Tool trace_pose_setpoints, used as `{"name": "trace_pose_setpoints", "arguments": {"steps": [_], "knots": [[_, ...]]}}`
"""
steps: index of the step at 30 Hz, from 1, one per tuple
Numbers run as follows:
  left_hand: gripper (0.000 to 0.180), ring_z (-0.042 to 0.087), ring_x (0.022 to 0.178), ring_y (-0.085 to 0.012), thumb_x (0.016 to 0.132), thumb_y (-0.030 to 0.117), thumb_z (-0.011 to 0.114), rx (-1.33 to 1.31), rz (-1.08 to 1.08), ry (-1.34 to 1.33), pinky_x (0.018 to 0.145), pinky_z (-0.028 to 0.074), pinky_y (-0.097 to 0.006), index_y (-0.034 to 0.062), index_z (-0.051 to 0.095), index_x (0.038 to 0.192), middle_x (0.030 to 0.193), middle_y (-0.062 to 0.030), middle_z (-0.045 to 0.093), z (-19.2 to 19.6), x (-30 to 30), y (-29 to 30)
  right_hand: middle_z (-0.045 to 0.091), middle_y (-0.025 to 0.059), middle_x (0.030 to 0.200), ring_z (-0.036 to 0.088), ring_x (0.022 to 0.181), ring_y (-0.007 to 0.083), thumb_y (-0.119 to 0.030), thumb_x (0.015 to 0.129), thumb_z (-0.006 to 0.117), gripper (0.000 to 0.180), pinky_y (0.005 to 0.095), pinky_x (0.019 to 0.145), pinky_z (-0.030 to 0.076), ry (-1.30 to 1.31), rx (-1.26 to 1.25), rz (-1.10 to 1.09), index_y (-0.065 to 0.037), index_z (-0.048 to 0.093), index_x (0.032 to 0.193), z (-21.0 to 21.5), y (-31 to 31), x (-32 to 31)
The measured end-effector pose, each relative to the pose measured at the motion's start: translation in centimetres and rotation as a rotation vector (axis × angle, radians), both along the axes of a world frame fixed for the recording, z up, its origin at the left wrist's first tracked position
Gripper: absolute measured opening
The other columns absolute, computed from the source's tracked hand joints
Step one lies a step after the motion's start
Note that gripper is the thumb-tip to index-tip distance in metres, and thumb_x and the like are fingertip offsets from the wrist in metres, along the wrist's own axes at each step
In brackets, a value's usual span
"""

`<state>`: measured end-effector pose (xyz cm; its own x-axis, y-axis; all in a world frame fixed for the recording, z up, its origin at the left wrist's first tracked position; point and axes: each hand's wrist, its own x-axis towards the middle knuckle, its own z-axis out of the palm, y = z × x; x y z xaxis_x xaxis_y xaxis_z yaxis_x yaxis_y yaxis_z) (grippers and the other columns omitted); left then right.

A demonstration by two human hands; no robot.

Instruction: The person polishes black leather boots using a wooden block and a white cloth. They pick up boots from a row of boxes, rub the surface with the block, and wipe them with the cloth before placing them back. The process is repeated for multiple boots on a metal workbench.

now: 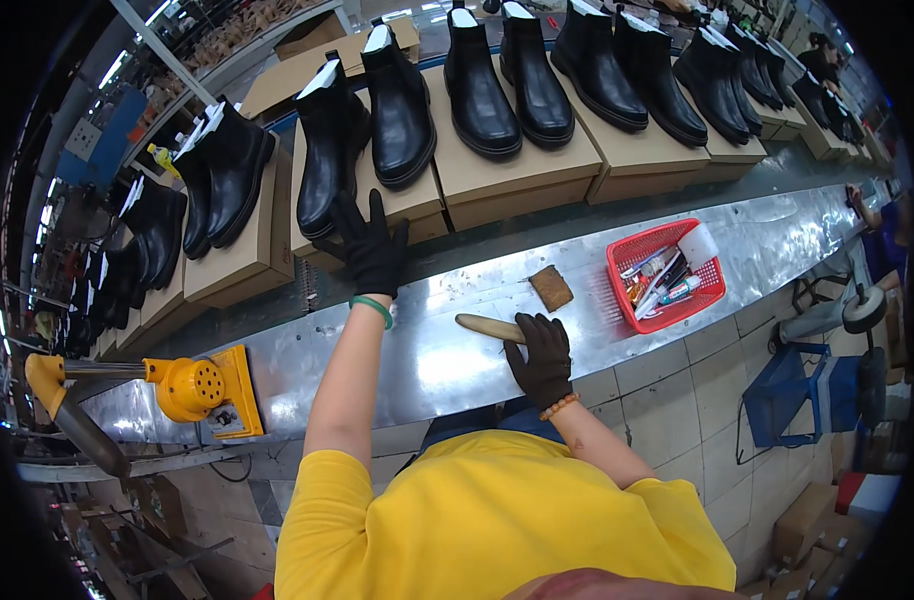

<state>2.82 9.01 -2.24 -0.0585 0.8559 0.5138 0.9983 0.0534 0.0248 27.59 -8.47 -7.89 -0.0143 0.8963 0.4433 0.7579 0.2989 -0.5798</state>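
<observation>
steel bench [457, 370], brush handle [489, 327] pointing left

The person is wearing a bright yellow shirt [497, 520] with short sleeves. The shirt is looking soft and plain, with no pictures on it. Above the shirt, both arms are showing bare from the sleeve ends up to the wrists. The left hand [372, 250] is wearing a black glove that is covering all the fingers. Just below that glove, a thin green band [372, 307] is going round the wrist. The right hand [544, 355] is wearing a black glove too. Below it, nearer the shirt, a bracelet of small orange-brown beads [559, 405] is sitting on the wrist
</observation>
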Motion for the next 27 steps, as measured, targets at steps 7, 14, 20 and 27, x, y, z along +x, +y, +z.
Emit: {"name": "trace_pose_setpoints", "arguments": {"steps": [7,14,20,27], "knots": [[0.060,0.010,0.142,-0.0343,0.077,0.049,0.065,0.035,-0.051,-0.063,0.099,-0.004,-0.074,0.0359,0.047,0.133,0.153,-0.0132,0.015,-0.1,-1.1,2.0,0.060,0.0113,0.111,0.055,0.104,0.0294,-0.019,0.069,0.077,0.023,0.0429,0.088,0.043,0.053,0.046,-0.204,-0.010,0.067,0.088,-0.1,2.1,2.4],[0.071,0.021,0.139,-0.0326,0.073,0.053,0.067,-0.202,0.111,-0.009,0.102,0.009,-0.069,0.0247,0.047,0.135,0.150,-0.0164,0.024,6.2,-0.1,4.2,0.057,0.0169,0.115,0.053,0.104,0.0363,-0.024,0.077,0.067,0.062,0.0464,0.088,0.044,-0.194,-0.367,-0.085,-0.010,0.043,0.133,2.0,6.7,4.6],[0.085,0.046,0.120,-0.0416,0.071,0.053,0.070,0.014,-0.297,-0.335,0.097,0.041,-0.043,0.0116,0.039,0.138,0.144,-0.0242,0.028,4.3,-1.0,10.9,0.064,0.0202,0.100,0.065,0.078,0.0306,-0.025,0.091,0.046,0.041,0.0379,0.075,0.051,0.734,-0.536,0.023,-0.004,0.050,0.126,8.2,12.5,0.9],[0.093,0.041,0.127,-0.0401,0.066,0.046,0.077,0.044,-0.424,-0.519,0.099,0.041,-0.041,0.0111,0.033,0.141,0.137,-0.0277,0.040,2.1,-0.5,13.1,0.066,0.0175,0.095,0.065,0.082,0.0292,-0.034,0.083,0.064,0.050,0.0362,0.076,0.049,0.730,0.037,0.101,-0.002,0.054,0.120,12.1,28.0,-6.3]]}}
